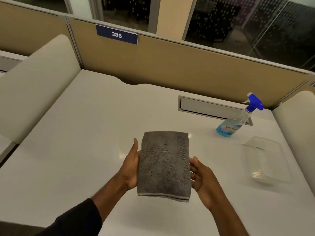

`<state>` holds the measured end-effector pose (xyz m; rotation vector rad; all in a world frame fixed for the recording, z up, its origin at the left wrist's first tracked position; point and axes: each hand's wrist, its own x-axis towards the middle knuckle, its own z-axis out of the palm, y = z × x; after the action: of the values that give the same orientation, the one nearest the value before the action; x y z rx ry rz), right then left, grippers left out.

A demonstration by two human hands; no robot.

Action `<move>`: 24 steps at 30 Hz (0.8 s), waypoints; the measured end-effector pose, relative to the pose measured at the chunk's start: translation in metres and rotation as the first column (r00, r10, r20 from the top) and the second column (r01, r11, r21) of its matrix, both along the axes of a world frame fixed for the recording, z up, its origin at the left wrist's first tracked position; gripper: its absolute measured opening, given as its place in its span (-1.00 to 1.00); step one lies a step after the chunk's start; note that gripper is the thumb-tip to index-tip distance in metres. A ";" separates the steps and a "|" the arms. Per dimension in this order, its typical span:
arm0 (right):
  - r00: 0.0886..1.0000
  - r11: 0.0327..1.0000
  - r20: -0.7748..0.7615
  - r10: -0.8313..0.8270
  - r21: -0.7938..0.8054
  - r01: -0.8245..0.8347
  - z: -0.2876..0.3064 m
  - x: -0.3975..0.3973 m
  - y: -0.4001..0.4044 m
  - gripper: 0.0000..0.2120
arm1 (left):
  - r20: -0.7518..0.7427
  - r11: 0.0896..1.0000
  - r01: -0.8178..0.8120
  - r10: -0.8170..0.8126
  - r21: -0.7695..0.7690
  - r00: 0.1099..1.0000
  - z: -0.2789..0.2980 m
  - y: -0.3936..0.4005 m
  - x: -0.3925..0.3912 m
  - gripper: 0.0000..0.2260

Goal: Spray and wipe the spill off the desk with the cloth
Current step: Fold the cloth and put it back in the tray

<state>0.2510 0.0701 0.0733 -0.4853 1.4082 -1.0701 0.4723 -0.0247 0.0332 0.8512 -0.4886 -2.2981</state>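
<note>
A folded grey cloth (164, 165) is held flat above the middle of the white desk (85, 133). My left hand (130, 167) holds its left edge, thumb up along the side and fingers hidden beneath. My right hand (202, 178) holds the right edge, fingers tucked under the cloth. A clear spray bottle (236, 120) with blue liquid and a blue trigger head stands at the back right, untouched. No spill shows plainly on the glossy surface.
A clear plastic container (265, 160) lies on the desk right of my hands. A grey cable hatch (208, 107) is set into the desk behind the bottle. Tan partition walls (170, 65) with a "386" sign (117, 34) enclose the back; padded dividers flank both sides.
</note>
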 end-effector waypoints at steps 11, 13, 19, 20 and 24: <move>0.997 0.993 -0.078 -0.007 -0.114 -0.002 0.008 -0.001 -0.005 -0.80 | 0.323 0.935 0.282 -0.205 -0.215 0.924 0.034 -0.001 0.007 -0.58; 0.998 0.992 -0.052 -0.028 -0.126 0.022 0.010 0.000 -0.005 -0.78 | 0.348 0.918 0.313 -0.218 -0.244 0.912 0.035 -0.002 0.010 -0.58; 0.984 0.981 -0.159 0.077 -0.164 -0.103 0.026 -0.005 -0.003 -0.62 | 0.284 0.900 0.308 -0.222 -0.307 0.933 0.044 -0.010 0.012 -0.46; 0.975 0.978 -0.204 0.093 -0.165 -0.128 0.029 -0.006 -0.004 -0.64 | 0.285 0.892 0.308 -0.217 -0.330 0.934 0.047 -0.012 0.011 -0.45; 0.971 0.950 -0.231 0.056 -0.288 -0.124 0.045 -0.013 -0.007 -0.65 | 0.295 0.826 0.209 -0.055 -0.523 0.954 0.065 -0.014 0.006 -0.51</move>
<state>0.2383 0.0629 0.1180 -0.9055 1.4040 -1.1893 0.4780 -0.0388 0.0978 0.8476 -1.2984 -1.9878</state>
